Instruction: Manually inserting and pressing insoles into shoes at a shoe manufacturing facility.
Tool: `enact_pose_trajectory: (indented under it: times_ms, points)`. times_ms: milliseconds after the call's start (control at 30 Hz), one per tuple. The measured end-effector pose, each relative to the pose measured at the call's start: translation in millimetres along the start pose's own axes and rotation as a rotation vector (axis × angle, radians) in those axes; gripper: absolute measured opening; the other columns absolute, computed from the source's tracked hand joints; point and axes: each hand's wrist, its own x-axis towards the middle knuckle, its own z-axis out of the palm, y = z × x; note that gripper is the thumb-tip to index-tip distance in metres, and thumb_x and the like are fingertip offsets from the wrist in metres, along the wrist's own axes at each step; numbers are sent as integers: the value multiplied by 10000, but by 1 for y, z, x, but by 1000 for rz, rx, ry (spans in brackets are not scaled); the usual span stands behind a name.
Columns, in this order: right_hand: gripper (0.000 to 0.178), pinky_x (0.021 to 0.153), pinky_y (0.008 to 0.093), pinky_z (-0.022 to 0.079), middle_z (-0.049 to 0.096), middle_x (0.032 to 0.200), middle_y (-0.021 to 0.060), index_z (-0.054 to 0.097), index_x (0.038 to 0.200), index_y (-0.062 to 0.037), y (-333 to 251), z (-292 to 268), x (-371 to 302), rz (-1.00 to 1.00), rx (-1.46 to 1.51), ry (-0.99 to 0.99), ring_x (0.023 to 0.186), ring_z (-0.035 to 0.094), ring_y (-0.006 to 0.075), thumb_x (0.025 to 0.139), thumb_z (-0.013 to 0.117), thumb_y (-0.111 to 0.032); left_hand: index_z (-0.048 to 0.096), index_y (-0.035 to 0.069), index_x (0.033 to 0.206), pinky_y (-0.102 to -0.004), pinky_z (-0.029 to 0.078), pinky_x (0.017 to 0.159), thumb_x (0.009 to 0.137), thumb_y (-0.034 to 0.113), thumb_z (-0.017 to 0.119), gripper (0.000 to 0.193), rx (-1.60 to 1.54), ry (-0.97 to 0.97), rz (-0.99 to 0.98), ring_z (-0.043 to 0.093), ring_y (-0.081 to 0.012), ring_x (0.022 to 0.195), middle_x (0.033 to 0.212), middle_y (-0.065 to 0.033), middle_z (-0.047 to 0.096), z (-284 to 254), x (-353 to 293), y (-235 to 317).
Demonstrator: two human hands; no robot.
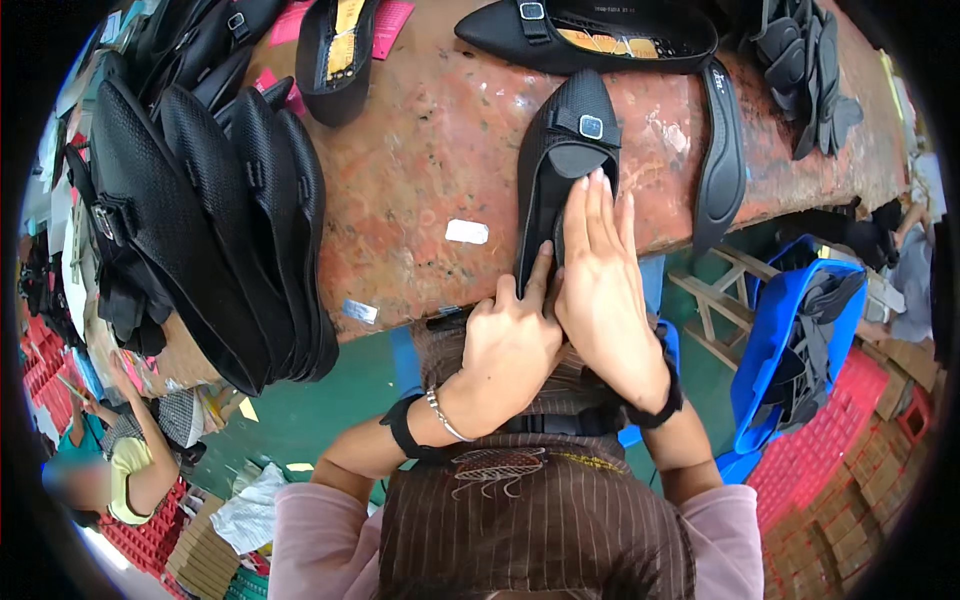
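A black pointed flat shoe with a strap and a square silvery buckle lies on the worn table, toe pointing away. Inside it is a dark insole, its rounded end showing past my fingertips. My right hand lies along the inside of the shoe, fingers stretched out straight and touching the insole. At the heel end, my left hand grips the shoe's rim, the index finger reaching inside and the other fingers curled. The heel itself is mostly hidden by both hands.
Nested black shoes stand at the left. Other shoes lie at the far side. One loose insole overhangs the right edge, near an insole pile. A blue bin stands right; a person sits lower left.
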Motion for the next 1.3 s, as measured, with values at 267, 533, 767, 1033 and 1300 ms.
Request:
enact_pose_trajectory:
  times_ms: [267,533,767,1033,1300]
  points:
    - [383,1154,601,208,609,1053,260,541,1148,118,5,18,18,3,-455,116,1093,570,388,841,499,-108,705,4,1019,-387,573,662,673,302,805,467,-23,-120,36,613,-305,887,1313,-143,585,-7,5,1]
    - [299,1178,602,140,660,957,170,597,1109,36,7,16,48,-1,-625,276,976,642,298,877,492,-120,677,27,1150,-384,581,692,688,306,799,553,27,-230,83,619,-294,928,1334,-136,577,-16,3,-1]
    - [307,1167,653,68,652,1038,209,633,1026,72,21,26,55,32,-493,146,1071,607,340,787,558,-106,673,48,1164,-377,581,688,708,351,788,559,60,-128,86,610,-285,949,1314,-132,584,-18,6,5]
    - [195,1162,661,47,691,869,180,693,907,24,33,1,75,-76,-155,-38,916,665,328,791,545,-30,688,80,1184,-365,558,751,779,314,741,471,26,8,54,588,-278,925,1402,-94,524,-29,0,14]
    - [284,915,369,500,715,1052,162,684,1150,-1,143,-102,44,450,312,428,1049,655,323,914,597,-134,706,-3,768,-361,508,696,641,262,854,329,-473,232,176,675,-291,818,902,-166,688,-172,-78,-58]
